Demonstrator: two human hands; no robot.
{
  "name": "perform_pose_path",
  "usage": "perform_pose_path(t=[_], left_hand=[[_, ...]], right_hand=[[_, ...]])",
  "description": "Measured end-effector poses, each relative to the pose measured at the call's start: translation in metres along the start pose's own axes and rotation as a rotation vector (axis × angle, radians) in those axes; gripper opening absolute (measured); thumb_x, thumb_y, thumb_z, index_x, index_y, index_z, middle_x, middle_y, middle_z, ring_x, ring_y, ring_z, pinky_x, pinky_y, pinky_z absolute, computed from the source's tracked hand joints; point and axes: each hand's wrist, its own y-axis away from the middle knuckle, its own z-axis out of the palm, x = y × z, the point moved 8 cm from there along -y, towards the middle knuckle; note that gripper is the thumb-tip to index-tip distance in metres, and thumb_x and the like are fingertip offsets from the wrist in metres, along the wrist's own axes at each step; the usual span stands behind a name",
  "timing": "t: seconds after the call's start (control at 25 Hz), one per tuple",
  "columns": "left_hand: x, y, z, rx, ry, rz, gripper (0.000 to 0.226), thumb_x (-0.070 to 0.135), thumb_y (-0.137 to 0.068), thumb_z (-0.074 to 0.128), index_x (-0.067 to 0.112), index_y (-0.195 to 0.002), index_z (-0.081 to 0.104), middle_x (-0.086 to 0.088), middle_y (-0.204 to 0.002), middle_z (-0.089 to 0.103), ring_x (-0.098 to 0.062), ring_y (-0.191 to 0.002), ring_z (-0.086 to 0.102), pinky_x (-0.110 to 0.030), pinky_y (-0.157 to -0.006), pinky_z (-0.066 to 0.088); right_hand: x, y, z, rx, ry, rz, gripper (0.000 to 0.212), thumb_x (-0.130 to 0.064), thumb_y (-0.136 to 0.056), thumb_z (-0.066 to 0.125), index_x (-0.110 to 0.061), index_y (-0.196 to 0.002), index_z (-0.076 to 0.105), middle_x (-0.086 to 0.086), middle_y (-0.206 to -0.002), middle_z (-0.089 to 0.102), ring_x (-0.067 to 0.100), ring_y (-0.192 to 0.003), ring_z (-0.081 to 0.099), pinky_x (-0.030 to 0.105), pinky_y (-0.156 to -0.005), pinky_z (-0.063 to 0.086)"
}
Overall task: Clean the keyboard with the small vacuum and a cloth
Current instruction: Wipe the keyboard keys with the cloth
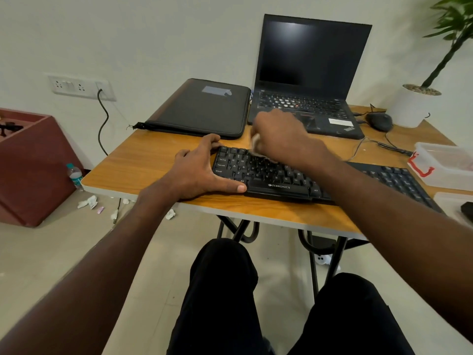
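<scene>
Black keyboard (268, 172), left end braced by the spread left hand (197, 170); the right hand (276, 135) bunches a white cloth (256, 144) on its top rows, laptop (307, 80) beyond.

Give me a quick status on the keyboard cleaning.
Left hand braces keyboard. Right hand rubs cloth over top rows. Vacuum not seen. Nothing blocking.

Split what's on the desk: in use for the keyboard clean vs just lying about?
In use: keyboard, white cloth gripped by right hand, left hand bracing the keyboard's end.
Lying about: laptop, black folder, mouse, plastic box, potted plant.
</scene>
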Motion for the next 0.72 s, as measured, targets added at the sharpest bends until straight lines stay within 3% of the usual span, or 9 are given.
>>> perform_pose_path(t=[0.12, 0.32, 0.4, 0.48, 0.56, 0.72], left_hand=[[0.001, 0.001, 0.0, 0.009, -0.001, -0.003, 0.155, 0.106, -0.031, 0.067, 0.031, -0.159, 0.022, 0.006, -0.16, 0.047, -0.019, -0.146, 0.044, -0.055, -0.128, 0.02], [-0.001, 0.001, -0.001, 0.018, -0.024, -0.017, 0.15, 0.105, -0.034, 0.067, 0.033, -0.158, 0.021, 0.009, -0.159, 0.047, -0.018, -0.145, 0.043, -0.055, -0.129, 0.014], [-0.001, 0.002, -0.001, 0.017, -0.022, -0.012, 0.151, 0.106, -0.033, 0.065, 0.034, -0.158, 0.022, 0.009, -0.158, 0.048, -0.017, -0.145, 0.044, -0.056, -0.129, 0.014], [0.0, 0.001, -0.001, 0.024, -0.028, -0.013, 0.149, 0.103, -0.034, 0.067, 0.033, -0.158, 0.023, 0.008, -0.158, 0.047, -0.017, -0.145, 0.043, -0.055, -0.129, 0.013], [0.001, 0.0, -0.001, 0.023, -0.034, -0.022, 0.145, 0.099, -0.037, 0.07, 0.034, -0.158, 0.022, 0.007, -0.16, 0.046, -0.019, -0.146, 0.04, -0.055, -0.129, 0.014], [0.0, 0.001, 0.0, 0.012, -0.035, -0.026, 0.147, 0.104, -0.035, 0.067, 0.035, -0.157, 0.022, 0.007, -0.16, 0.046, -0.02, -0.147, 0.042, -0.055, -0.129, 0.015]], right_hand=[[-0.009, -0.001, 0.012, 0.023, -0.193, -0.029, 0.018, -0.018, -0.089, 0.076, -0.025, -0.106, 0.078, -0.002, -0.101, 0.076, 0.014, -0.088, 0.069, 0.037, -0.08, 0.061], [0.012, -0.016, 0.0, 0.059, 0.03, 0.074, 0.018, -0.01, -0.091, 0.072, -0.015, -0.109, 0.075, 0.011, -0.105, 0.071, 0.028, -0.093, 0.069, 0.044, -0.079, 0.06], [0.0, -0.008, -0.005, 0.107, -0.013, -0.012, 0.018, -0.01, -0.09, 0.074, -0.017, -0.106, 0.076, 0.008, -0.104, 0.072, 0.026, -0.094, 0.07, 0.041, -0.082, 0.06], [-0.005, 0.011, 0.005, 0.052, -0.053, -0.11, 0.02, -0.01, -0.089, 0.074, -0.021, -0.106, 0.076, 0.002, -0.104, 0.072, 0.02, -0.095, 0.068, 0.034, -0.079, 0.057], [0.01, 0.014, 0.01, 0.023, -0.069, -0.052, 0.022, -0.007, -0.089, 0.072, -0.021, -0.106, 0.077, 0.002, -0.103, 0.072, 0.02, -0.092, 0.068, 0.031, -0.072, 0.051], [0.012, 0.007, 0.003, 0.058, -0.1, -0.01, 0.02, -0.013, -0.089, 0.074, -0.023, -0.106, 0.079, 0.003, -0.103, 0.074, 0.02, -0.091, 0.069, 0.038, -0.077, 0.059]])
